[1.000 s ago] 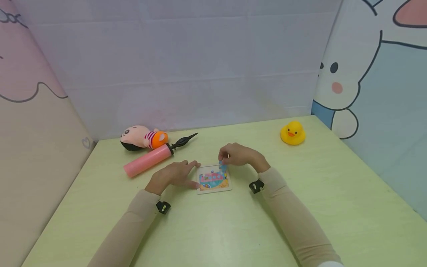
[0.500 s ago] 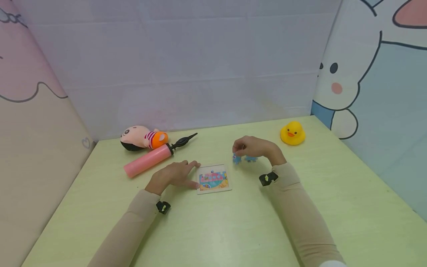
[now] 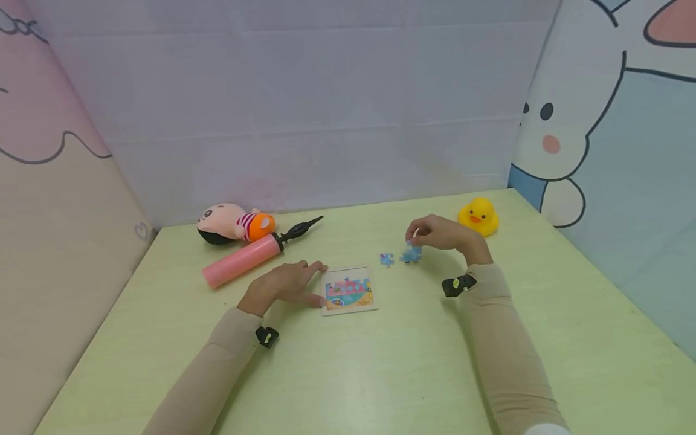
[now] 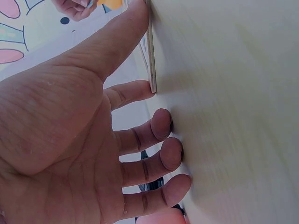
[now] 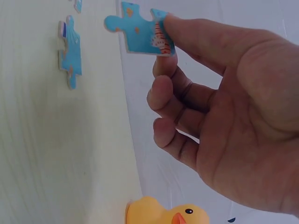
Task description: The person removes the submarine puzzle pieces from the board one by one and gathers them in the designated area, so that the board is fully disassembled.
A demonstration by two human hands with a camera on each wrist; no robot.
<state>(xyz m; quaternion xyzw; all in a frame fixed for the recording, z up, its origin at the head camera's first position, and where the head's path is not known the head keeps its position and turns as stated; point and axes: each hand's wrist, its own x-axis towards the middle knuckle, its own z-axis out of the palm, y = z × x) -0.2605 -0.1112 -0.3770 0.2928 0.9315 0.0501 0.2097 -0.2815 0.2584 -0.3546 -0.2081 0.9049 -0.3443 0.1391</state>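
Note:
A small jigsaw board (image 3: 339, 273) lies mid-table, its upper strip bare pale wood and a pink and teal picture below. My left hand (image 3: 285, 284) spans its left side, thumb on the near-left edge and index fingertip at the far-left corner; the other fingers stretch out to the table. To the right of the board, my right hand (image 3: 440, 232) pinches a blue puzzle piece (image 5: 140, 32) with an orange-striped print between thumb and index finger, raised over the table. Just below it lies another blue piece (image 5: 70, 56). One more blue piece (image 3: 386, 259) rests nearer the board.
A pink hand pump (image 3: 241, 261) with a black nozzle lies left of the board, in front of a doll (image 3: 234, 223) in orange and stripes. A yellow rubber duck (image 3: 478, 216) sits behind my right hand. A pale curtain (image 3: 326, 121) bounds the table's far side.
My right hand has moved right, away from the board's upper-right corner. A blue piece now lies on the table beside the board, and the hand holds a piece farther right. The left hand stays put.

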